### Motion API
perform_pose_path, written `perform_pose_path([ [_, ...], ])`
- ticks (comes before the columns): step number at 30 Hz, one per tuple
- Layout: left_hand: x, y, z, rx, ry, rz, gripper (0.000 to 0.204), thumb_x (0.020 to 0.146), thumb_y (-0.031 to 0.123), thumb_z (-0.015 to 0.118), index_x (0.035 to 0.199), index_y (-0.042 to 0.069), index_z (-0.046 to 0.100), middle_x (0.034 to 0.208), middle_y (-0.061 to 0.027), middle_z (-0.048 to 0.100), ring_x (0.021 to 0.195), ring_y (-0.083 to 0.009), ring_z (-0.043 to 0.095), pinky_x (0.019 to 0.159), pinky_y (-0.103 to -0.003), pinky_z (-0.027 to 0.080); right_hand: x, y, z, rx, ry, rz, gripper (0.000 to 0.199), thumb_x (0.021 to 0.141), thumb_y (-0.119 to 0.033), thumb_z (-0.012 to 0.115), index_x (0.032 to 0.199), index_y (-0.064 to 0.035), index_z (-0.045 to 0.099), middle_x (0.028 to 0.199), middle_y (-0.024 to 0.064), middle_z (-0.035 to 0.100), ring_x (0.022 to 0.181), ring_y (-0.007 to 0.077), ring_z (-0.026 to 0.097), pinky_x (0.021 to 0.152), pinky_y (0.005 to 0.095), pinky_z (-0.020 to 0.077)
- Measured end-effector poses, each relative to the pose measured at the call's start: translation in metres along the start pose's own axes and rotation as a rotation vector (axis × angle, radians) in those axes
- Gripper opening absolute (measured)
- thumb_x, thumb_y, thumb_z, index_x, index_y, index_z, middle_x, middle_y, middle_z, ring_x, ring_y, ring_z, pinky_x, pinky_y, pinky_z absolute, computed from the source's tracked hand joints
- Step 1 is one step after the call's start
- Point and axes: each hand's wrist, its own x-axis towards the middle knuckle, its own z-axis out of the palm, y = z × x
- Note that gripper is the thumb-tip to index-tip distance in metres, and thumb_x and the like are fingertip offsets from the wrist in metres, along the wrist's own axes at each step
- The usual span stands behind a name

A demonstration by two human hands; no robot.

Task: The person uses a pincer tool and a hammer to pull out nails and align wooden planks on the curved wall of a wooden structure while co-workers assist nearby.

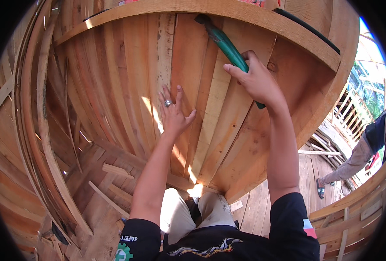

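Gripping a green-handled hammer [228, 48], our right hand [256, 80] is wrapped round the shaft low down, fingers curled behind it so we cannot see their tips; the butt end pokes out below the wrist and the dark head is hard to make out against the rail [228, 13] above. Our left hand [174, 114] lies flat and spread on the planks [132, 78], a ring on one finger, holding nothing. We see the hammer's long axis running on a slant, head up and to the left, butt down and to the right, across the upper middle of the wall. That wall is bare upright boards, with a strip of sun falling beside the left hand. Offcuts [114, 170] lie on the board floor at lower left, and our knees [193, 209] press close to the wall's foot. At far right another person [354, 161] is cut off by the rim, only legs and a sandalled foot showing.
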Motion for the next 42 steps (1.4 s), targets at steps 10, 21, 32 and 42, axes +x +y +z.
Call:
perform_pose_path([
  [10, -0.018, -0.006, 0.019, -0.016, 0.054, 0.042, 0.093, 0.082, 0.04, 0.074, 0.157, 0.033, 0.019, 0.163, -0.021, 0.001, 0.144, -0.0552, 0.007, 0.107, -0.07, 0.027, -0.004, -0.013, -0.027, -0.748, 0.198, -0.452, 0.038, 0.1, -0.029, 0.052, 0.13, -0.0071, 0.048, 0.09, 0.0205, 0.065, 0.078, 0.0397, 0.066, 0.069, 0.0501, 0.0531],
  [21, -0.026, -0.004, 0.027, 0.057, 0.024, 0.028, 0.078, 0.088, 0.038, 0.07, 0.154, 0.034, 0.029, 0.165, -0.0133, 0.005, 0.145, -0.0528, 0.008, 0.103, -0.074, 0.028, 0.01, -0.017, -0.071, -1.073, 0.025, -0.636, 0.075, 0.096, -0.01, 0.052, 0.153, -0.0458, 0.021, 0.08, 0.0146, 0.055, 0.063, 0.033, 0.061, 0.058, 0.0454, 0.0501],
  [32, -0.025, -0.006, 0.026, 0.056, 0.082, 0.063, 0.081, 0.083, 0.037, 0.074, 0.153, 0.033, 0.032, 0.164, -0.0141, 0.01, 0.145, -0.0521, 0.012, 0.103, -0.069, 0.029, 0.014, -0.015, -0.061, -1.176, 0.118, -0.62, 0.089, 0.086, 0.003, 0.051, 0.154, -0.0451, 0.02, 0.071, 0.0129, 0.051, 0.059, 0.0316, 0.061, 0.054, 0.0444, 0.0501],
  [42, -0.027, -0.006, 0.027, 0.052, 0.092, 0.064, 0.082, 0.083, 0.036, 0.073, 0.153, 0.033, 0.032, 0.164, -0.0144, 0.01, 0.145, -0.052, 0.013, 0.105, -0.067, 0.028, 0.016, -0.015, -0.046, -1.214, 0.125, -0.571, 0.086, 0.088, 0.001, 0.044, 0.155, -0.0438, 0.016, 0.076, 0.0186, 0.06, 0.061, 0.0336, 0.065, 0.053, 0.0442, 0.0535],
])
